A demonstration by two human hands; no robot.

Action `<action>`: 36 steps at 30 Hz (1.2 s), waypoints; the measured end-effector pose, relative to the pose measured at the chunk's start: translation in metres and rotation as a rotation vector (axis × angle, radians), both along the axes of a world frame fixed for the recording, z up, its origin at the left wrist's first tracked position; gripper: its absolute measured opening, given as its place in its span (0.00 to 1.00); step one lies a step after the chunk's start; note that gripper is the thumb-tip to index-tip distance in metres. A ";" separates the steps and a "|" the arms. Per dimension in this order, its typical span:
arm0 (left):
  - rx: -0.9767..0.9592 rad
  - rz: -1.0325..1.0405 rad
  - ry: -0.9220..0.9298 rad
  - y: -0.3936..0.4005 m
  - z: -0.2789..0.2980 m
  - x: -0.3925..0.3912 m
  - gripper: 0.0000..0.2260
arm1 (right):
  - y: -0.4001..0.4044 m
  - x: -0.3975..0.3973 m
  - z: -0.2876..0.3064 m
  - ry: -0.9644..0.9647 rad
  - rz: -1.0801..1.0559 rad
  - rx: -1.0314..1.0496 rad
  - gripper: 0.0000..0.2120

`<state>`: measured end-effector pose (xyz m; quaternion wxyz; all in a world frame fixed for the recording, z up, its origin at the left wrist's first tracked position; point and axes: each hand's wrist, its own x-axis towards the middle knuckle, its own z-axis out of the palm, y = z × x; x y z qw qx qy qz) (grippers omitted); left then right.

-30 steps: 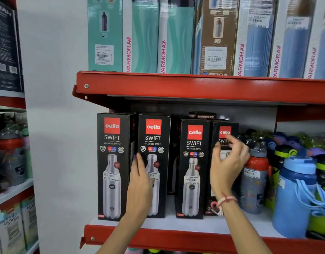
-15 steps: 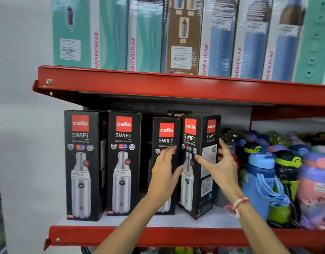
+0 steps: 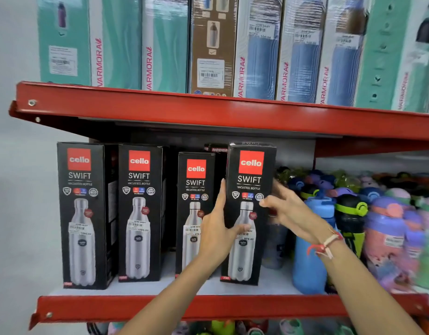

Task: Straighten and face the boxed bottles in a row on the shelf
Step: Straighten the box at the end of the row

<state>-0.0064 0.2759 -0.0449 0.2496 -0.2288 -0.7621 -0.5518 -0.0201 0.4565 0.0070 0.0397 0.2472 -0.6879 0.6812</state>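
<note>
Four black Cello Swift boxes stand upright in a row on the white board of the red-edged shelf (image 3: 160, 308), each with its printed steel-bottle front toward the camera. The leftmost box (image 3: 84, 213) and the second box (image 3: 141, 211) sit close together near the left end. The third box (image 3: 193, 209) stands a little further back, with a dark gap between it and the second. The fourth box (image 3: 249, 206) is forward of the third and faces out squarely, its base near the front lip.

The left hand (image 3: 218, 240) grips the fourth box on its left edge: the fingers run up that edge and the thumb lies across the printed front, over the price sticker. The right hand (image 3: 291, 211) is at the box's right side, fingers spread and slightly blurred, with the fingertips touching the front right corner near the round badges. A red-and-white thread band (image 3: 326, 246) circles the right wrist.

Just right of the fourth box stand loose plastic bottles, among them a blue bottle (image 3: 312, 243) and a dark bottle with a lime-green lid (image 3: 351, 213), then a crowd of purple and pink ones, blurred. On the upper shelf (image 3: 208, 112) tall teal, brown and blue Varmora boxes (image 3: 165, 42) stand side by side.
</note>
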 end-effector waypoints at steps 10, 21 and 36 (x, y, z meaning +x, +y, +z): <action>-0.059 0.198 -0.088 0.018 -0.002 -0.029 0.50 | -0.025 -0.041 -0.001 -0.213 -0.146 -0.057 0.46; -0.197 0.258 -0.096 -0.002 -0.006 -0.025 0.37 | -0.043 -0.023 -0.004 0.030 -0.413 0.024 0.13; 0.085 0.584 0.225 -0.252 -0.056 0.043 0.19 | -0.268 0.044 -0.091 0.115 -0.163 0.181 0.11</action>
